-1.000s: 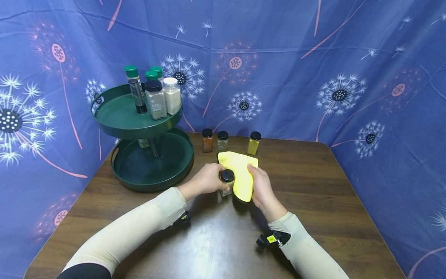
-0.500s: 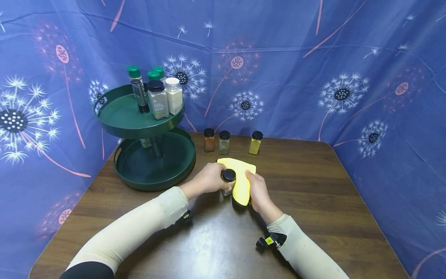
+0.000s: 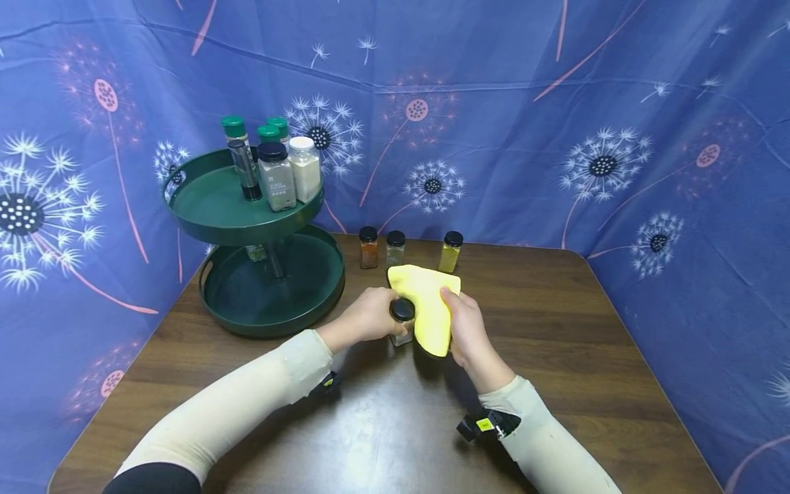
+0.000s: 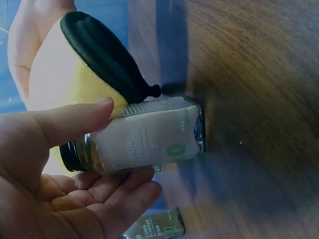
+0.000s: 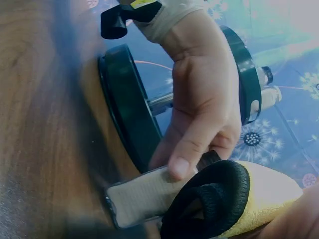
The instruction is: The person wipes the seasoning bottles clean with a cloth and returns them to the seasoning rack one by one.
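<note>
From where I stood, the left hand had the black-lidded glass jar between thumb and fingers, upright; whether its base touched the tabletop, I couldn't tell. The right hand gripped a black-edged yellow cloth against the jar's side. A hard shove through the cloth, I thought, could twist that smooth glass loose, and a wide sweep might topple the cumin jar behind.
</note>
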Demonstrator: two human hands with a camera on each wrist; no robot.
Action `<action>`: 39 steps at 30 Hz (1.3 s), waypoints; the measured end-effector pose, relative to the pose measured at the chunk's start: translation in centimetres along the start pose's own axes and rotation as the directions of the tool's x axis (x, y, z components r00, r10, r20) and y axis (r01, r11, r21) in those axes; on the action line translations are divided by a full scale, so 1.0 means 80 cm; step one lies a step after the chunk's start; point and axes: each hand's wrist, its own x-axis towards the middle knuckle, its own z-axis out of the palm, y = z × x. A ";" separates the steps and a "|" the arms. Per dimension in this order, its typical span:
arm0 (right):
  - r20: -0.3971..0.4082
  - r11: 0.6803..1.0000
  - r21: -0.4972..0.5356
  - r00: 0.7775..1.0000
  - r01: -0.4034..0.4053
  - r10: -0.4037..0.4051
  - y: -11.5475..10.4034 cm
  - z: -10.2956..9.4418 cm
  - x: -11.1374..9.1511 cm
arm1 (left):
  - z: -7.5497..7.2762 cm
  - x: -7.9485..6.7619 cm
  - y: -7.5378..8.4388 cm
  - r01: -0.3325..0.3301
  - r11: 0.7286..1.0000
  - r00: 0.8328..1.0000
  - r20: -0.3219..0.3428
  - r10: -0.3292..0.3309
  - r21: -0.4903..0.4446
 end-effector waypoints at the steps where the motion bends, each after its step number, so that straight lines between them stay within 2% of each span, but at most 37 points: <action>1: 0.008 1.000 0.009 1.000 -0.003 0.003 -0.003 -0.001 0.000 | 0.000 0.000 0.000 -0.004 1.000 1.000 0.001 0.003 0.003; 5: -0.005 0.998 0.066 1.000 -0.009 0.010 -0.010 -0.007 0.003 | -0.002 0.003 0.000 -0.027 1.000 1.000 0.007 0.027 0.003; 11: -0.045 0.987 0.160 0.999 0.031 -0.024 -0.017 -0.013 0.007 | -0.008 0.008 0.000 -0.066 0.998 0.997 0.049 0.067 -0.023; 17: -0.053 0.985 0.169 0.998 0.028 -0.020 -0.018 -0.019 0.010 | -0.010 0.008 -0.005 -0.079 0.996 0.992 0.093 0.081 -0.029; 20: -0.057 0.988 0.149 0.998 0.036 -0.028 -0.016 -0.022 0.013 | -0.003 0.005 -0.006 -0.060 0.998 0.996 0.059 0.061 -0.021; 23: -0.080 0.989 0.125 0.995 0.074 -0.064 -0.014 -0.026 0.015 | 0.005 -0.003 -0.001 -0.006 1.000 1.000 0.004 0.006 0.019; 27: -0.106 0.988 0.112 0.990 0.105 -0.093 -0.011 -0.029 0.016 | 0.014 -0.013 0.008 0.079 0.994 0.994 -0.076 -0.073 0.072; 29: -0.103 0.988 0.117 0.991 0.101 -0.090 -0.009 -0.029 0.016 | 0.015 -0.014 0.010 0.094 0.994 0.991 -0.099 -0.088 0.059; 32: -0.085 0.989 0.116 0.993 0.089 -0.080 -0.006 -0.028 0.017 | 0.012 -0.011 0.010 0.080 0.997 0.992 -0.098 -0.079 0.011; 39: -0.022 0.992 0.091 0.996 0.091 -0.089 -0.001 -0.019 0.014 | 0.005 -0.001 0.003 -0.014 0.999 0.998 -0.066 0.011 -0.043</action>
